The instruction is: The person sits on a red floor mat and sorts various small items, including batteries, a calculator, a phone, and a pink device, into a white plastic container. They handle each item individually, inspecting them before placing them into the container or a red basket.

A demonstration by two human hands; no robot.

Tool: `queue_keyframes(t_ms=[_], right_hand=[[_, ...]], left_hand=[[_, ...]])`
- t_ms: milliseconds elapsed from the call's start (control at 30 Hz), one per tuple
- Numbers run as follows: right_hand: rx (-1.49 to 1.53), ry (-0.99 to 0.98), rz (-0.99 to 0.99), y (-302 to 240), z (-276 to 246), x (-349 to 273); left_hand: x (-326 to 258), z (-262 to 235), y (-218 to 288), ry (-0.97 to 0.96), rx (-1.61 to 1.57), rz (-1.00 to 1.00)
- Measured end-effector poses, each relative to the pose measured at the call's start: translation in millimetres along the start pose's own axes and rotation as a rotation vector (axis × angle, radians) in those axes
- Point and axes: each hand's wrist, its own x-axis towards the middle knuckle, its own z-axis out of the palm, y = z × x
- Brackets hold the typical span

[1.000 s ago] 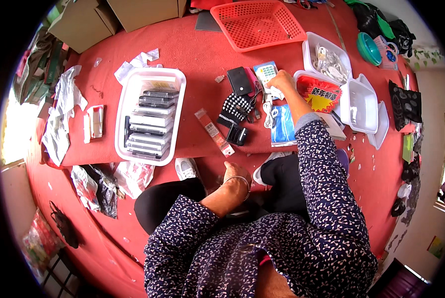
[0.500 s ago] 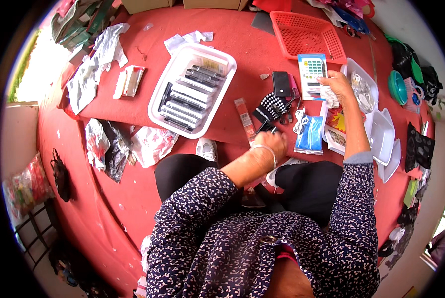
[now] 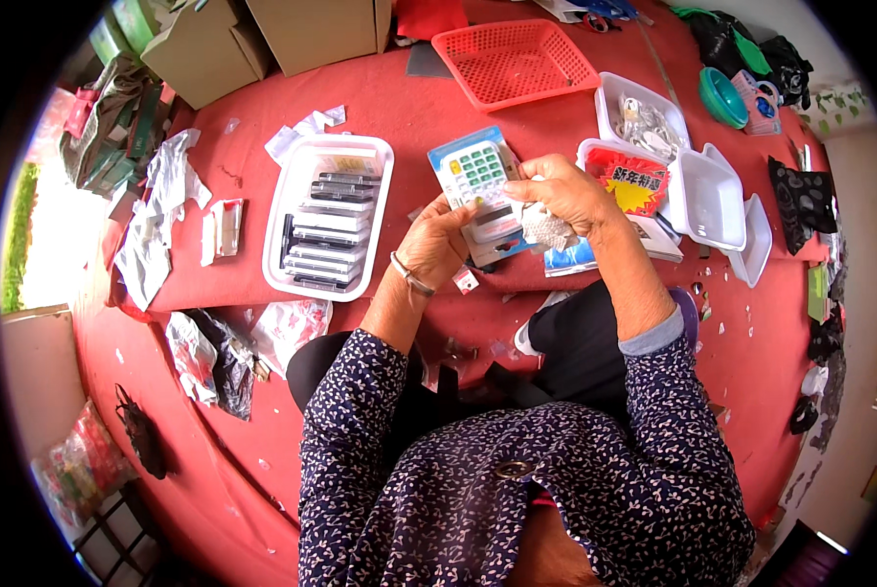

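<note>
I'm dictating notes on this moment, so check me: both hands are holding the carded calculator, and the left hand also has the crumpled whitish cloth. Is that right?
Not quite: the crumpled whitish cloth is in the right hand, not the left hand, as the head view shows. Both hands are indeed holding the carded calculator.

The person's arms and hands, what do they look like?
The left hand and right hand wear no gloves. Both sleeves are navy with a pale print; the right one has a grey cuff. A silvery bracelet circles the left wrist.
</note>
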Motion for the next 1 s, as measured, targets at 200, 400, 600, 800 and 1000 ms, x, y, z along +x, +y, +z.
queue_keyframes(t_ms=[200, 400, 600, 800, 1000], right_hand=[[0.024, 0.497, -0.371, -19, -8, -10], [-0.853, 0.261, -1.069, 4, 55, 9], [-0.734, 0.614, -0.894, -1, 0, 19], [-0.761, 0.437, -1.029, 13, 41, 21], [-0.602, 0.660, -0.830, 8, 3, 20]], left_hand=[[-3, -6, -4, 0.055, 0.017, -0.012], [1, -10, -19, -0.065, 0.303, 0.060], [-8, 17, -13, 0.106, 0.369, -0.016], [-6, 5, -18, 0.065, 0.649, -0.096], [-18, 16, -5, 0.053, 0.492, -0.029]])
